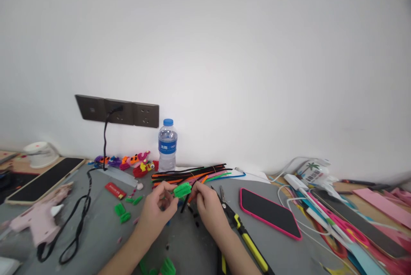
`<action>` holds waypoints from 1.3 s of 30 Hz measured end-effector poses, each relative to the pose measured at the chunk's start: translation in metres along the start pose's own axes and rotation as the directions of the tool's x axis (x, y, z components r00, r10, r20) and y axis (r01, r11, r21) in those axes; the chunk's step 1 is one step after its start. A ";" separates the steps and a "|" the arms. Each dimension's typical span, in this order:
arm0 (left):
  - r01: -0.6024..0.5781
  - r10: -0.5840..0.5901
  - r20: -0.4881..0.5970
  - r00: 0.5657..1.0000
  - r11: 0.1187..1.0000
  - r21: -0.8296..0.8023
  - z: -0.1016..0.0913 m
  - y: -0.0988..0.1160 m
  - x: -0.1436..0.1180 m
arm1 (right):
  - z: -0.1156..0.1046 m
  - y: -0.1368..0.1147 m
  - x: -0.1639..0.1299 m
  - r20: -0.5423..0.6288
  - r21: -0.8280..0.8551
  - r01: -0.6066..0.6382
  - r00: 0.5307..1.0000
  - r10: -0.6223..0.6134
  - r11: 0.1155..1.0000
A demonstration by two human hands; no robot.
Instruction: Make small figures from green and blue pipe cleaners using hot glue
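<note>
My left hand (157,206) pinches a bright green fuzzy piece (182,190), which looks like folded pipe cleaner, between thumb and fingertips. Close to its right end, my right hand (208,206) has its fingers pressed together on a thin black pipe cleaner (185,203) that hangs down between the hands. Just behind both hands lies a bundle of pipe cleaners (189,175), mostly black with orange, pink and green. Short black bits (196,218) are scattered on the grey mat below. More green fuzzy pieces (122,213) rest left of my left hand.
Yellow-and-black pliers (245,236) lie beside my right forearm, near a pink-cased phone (269,213). A water bottle (167,149) stands by the wall. At left are a pink glue gun (40,221) and its looped black cord (84,213). Scissors (353,232) and cables clutter the right.
</note>
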State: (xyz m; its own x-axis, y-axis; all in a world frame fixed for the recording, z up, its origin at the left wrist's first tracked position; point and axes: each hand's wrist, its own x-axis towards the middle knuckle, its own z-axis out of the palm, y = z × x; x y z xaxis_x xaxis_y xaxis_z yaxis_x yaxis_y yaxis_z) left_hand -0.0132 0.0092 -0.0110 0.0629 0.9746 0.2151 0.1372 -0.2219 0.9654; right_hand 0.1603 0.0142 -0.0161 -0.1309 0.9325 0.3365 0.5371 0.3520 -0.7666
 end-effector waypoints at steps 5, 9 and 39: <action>-0.024 0.023 0.013 1.000 0.999 0.022 0.002 -0.005 -0.001 | 0.001 -0.003 0.000 0.015 0.025 -0.002 1.000 0.002 1.000; -0.037 0.037 0.014 0.999 0.999 0.022 0.003 -0.004 -0.003 | 0.002 -0.001 0.000 0.029 0.027 0.009 1.000 -0.010 1.000; -0.042 0.039 0.055 0.998 0.998 0.055 0.004 -0.004 -0.003 | 0.003 -0.006 0.000 0.082 -0.011 0.074 0.994 -0.073 0.997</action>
State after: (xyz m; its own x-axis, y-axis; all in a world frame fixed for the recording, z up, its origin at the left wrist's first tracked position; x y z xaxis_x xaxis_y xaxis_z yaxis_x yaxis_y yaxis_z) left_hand -0.0099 0.0066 -0.0162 0.1229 0.9618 0.2445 0.1886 -0.2645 0.9458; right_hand 0.1543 0.0125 -0.0129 -0.2376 0.9078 0.3456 0.5348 0.4193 -0.7336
